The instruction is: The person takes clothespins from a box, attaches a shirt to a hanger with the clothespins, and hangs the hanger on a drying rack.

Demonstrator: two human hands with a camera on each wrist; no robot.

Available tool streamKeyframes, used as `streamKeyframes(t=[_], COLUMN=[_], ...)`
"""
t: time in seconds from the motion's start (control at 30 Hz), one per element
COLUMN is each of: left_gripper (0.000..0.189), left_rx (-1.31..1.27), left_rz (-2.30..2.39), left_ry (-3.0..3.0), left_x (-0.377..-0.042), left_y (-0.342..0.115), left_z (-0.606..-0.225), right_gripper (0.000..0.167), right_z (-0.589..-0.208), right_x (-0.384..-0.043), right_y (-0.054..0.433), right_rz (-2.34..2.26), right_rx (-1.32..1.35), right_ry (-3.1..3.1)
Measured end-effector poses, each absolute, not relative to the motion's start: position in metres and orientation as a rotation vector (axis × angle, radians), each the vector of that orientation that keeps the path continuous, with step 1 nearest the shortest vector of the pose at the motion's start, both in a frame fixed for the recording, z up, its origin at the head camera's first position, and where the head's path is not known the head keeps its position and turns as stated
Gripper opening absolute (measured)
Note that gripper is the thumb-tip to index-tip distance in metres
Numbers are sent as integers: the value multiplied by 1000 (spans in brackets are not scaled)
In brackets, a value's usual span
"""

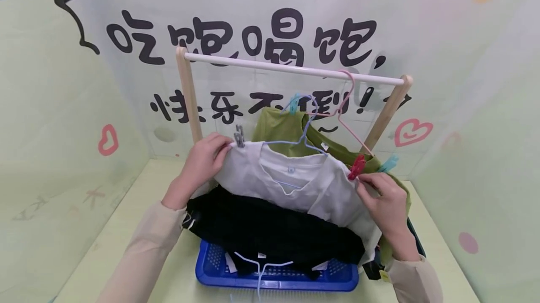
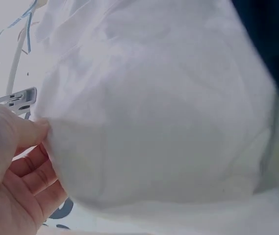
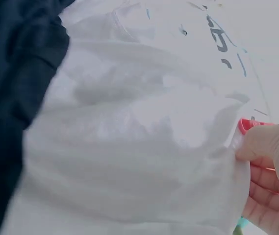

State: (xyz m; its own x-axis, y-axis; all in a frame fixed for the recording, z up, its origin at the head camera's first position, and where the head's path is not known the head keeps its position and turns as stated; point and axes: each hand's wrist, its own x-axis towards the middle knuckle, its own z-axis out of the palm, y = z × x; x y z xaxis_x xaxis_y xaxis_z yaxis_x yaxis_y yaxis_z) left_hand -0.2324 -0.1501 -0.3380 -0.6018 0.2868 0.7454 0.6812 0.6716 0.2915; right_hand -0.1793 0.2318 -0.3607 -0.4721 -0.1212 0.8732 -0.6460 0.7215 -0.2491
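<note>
my left hand (image 1: 201,164) pinches the white shirt (image 1: 242,171) at one shoulder, thumb on the near face of the cloth and fingertips closed against it from behind; in the left wrist view the other fingers show past the cloth's edge. right beside that pinch, a grey clip (image 1: 239,136) sits on the shoulder. my right hand (image 1: 386,197) has the opposite shoulder the same way, thumb and finger closed on the fabric with no gap between them, just beside a red clip (image 1: 357,167). so the shirt spans the space between my two grips, its neckline facing me and the blue hanger (image 1: 304,141) rising from its collar.

below my grips and nearer to me, a black garment (image 1: 270,228) crosses in front of the shirt, above a blue basket (image 1: 274,285); a pale hanger (image 1: 259,270) shows at the basket's near side. beyond my grips is a green shirt (image 1: 278,129) with two turquoise clips (image 1: 389,164) on its shoulders, one just past my right hand. a pink hanger (image 1: 339,113) at its neck hooks over the white rail (image 1: 261,65), above and beyond both hands.
</note>
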Motion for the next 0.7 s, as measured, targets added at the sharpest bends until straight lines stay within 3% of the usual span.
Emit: streamKeyframes(t=[0.7], left_gripper=[12], left_rx=[-632], left_rz=[-800], left_ry=[-2130], left_x=[-291], left_y=[-125], left_z=[-287], right_gripper=[6], right_z=[-308], right_x=[-193], right_y=[219], right_rz=[775], right_rx=[327], right_ry=[-1929])
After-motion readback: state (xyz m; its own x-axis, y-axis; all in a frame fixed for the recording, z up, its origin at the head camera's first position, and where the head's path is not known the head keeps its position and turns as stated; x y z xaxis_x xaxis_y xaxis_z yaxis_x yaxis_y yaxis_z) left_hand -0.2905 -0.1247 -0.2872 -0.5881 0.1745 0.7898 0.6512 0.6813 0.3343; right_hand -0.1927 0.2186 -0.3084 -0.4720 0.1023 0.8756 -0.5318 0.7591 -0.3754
